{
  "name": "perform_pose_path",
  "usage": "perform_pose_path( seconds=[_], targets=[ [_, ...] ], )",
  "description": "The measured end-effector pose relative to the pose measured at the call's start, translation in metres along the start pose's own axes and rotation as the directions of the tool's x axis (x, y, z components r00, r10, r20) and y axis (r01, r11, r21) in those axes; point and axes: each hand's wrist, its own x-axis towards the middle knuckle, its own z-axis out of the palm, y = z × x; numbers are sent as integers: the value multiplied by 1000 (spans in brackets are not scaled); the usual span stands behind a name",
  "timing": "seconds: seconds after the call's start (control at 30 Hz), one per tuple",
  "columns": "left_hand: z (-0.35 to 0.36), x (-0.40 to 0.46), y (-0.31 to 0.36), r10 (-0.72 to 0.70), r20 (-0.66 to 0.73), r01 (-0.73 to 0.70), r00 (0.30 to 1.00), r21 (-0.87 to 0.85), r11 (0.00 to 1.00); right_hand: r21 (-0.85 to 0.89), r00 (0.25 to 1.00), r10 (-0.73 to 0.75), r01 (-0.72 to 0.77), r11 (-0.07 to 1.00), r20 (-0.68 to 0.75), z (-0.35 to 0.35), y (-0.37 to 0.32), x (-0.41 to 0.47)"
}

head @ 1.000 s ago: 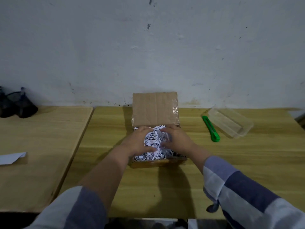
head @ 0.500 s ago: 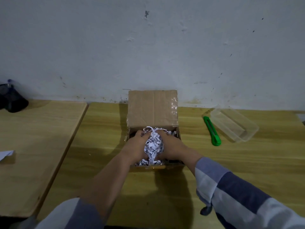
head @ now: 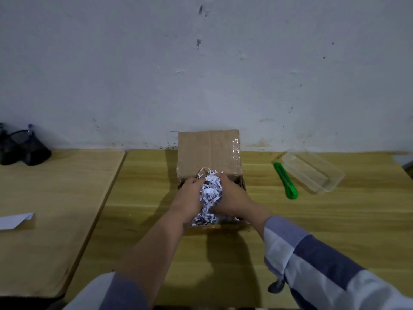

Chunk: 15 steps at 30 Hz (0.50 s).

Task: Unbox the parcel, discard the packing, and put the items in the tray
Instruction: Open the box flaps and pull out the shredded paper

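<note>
Presently, the cardboard box (head: 209, 153) sits open on the wooden table (head: 312, 220), its rear flap standing upright against the white wall (head: 201, 74) with clear tape showing along the flap's right edge. Both hands are inside the box opening. The left hand (head: 188, 199) and the right hand (head: 232, 200) press toward each other, fingers curled and clamped on a wad of shredded paper (head: 211, 193) held between the palms. The wad rises above the box rim; loose strands trail from it down to more shreds lying at the front of the box. The hands and the shreds cover the interior, so whatever else lies inside cannot be told.

To the right of the box, well apart from it, a green utility knife (head: 286, 183) lies flat on the table, its length running away from the viewer. Just beside the knife, further right, rests a clear plastic tray (head: 312, 173), set at an angle to the table edge and showing nothing inside.

A second table (head: 55, 209) adjoins on the left, separated by a narrow seam. On it a white sheet of paper (head: 15, 220) lies at the left frame edge, and dark objects (head: 22, 151) sit at the back against the wall; their nature cannot be told. The striped sleeves (head: 312, 260) cover the lower right forearm, while the left forearm is bare to near the elbow. A small dark item hangs below the right cuff.
</note>
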Motion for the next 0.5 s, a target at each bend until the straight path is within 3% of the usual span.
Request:
perform_pose_path(
  seconds=[0.1,0.3,0.5],
  targets=[
    [-22,-1,15,64,-78,-67,995,-32,997,21,997,-56,57,998,-56,-21,-18,-7],
    [-43,-5,66,154,-107,-156,982,-16,988,-42,987,-57,51,998,-151,-67,-23,-31],
    [-21,-5,123,270,-57,-269,961,25,963,-36,970,-8,0,999,-242,-104,19,-71]
  ],
)
